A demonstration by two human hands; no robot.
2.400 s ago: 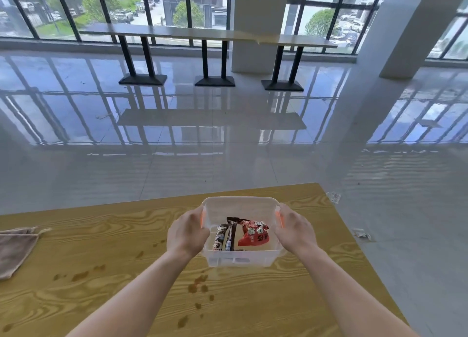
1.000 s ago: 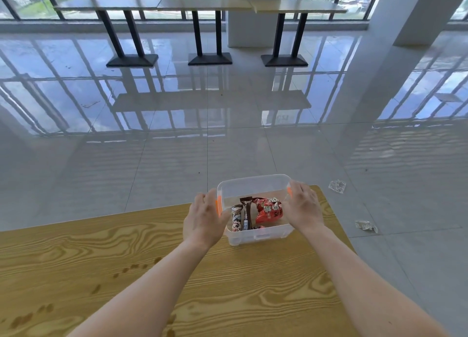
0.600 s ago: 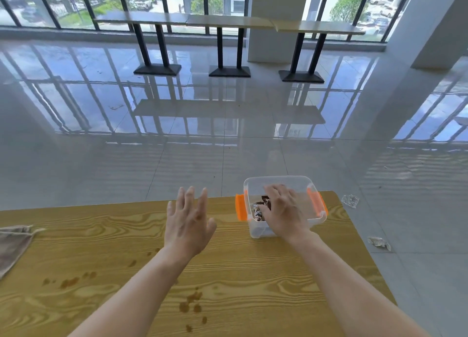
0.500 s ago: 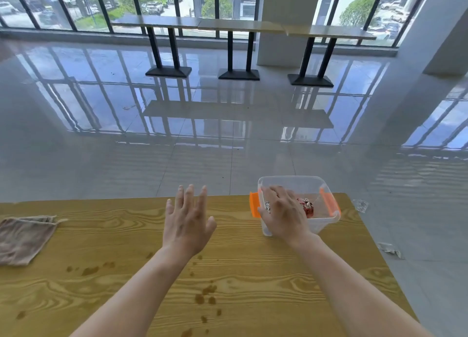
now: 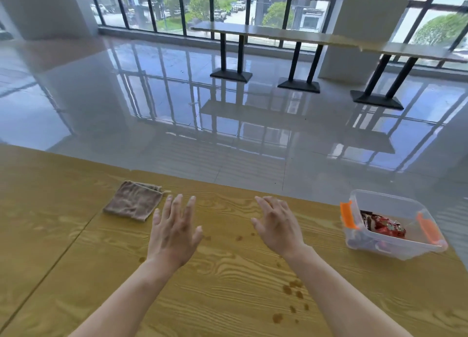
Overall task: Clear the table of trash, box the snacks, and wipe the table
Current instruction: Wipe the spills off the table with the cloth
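A clear plastic box (image 5: 395, 249) with orange clips stands at the right end of the wooden table (image 5: 228, 281). Snack packets (image 5: 385, 226), one red, lie inside it. A folded brown cloth (image 5: 134, 201) rests flat near the table's far edge, left of centre. My left hand (image 5: 174, 231) hovers over the table with fingers spread, just right of the cloth and holding nothing. My right hand (image 5: 276, 225) is also open and empty, well to the left of the box. Brown stain spots (image 5: 291, 290) dot the wood near my right forearm and between my hands.
Beyond the table's far edge lies a glossy tiled floor (image 5: 228, 124). Long counter tables (image 5: 291, 37) on black pedestals stand by the windows. A seam line (image 5: 63, 250) runs diagonally across the tabletop on the left.
Both hands set the box down at the right end and let go. My right hand left the box and moved left. The view swung left, bringing the cloth near my left hand.
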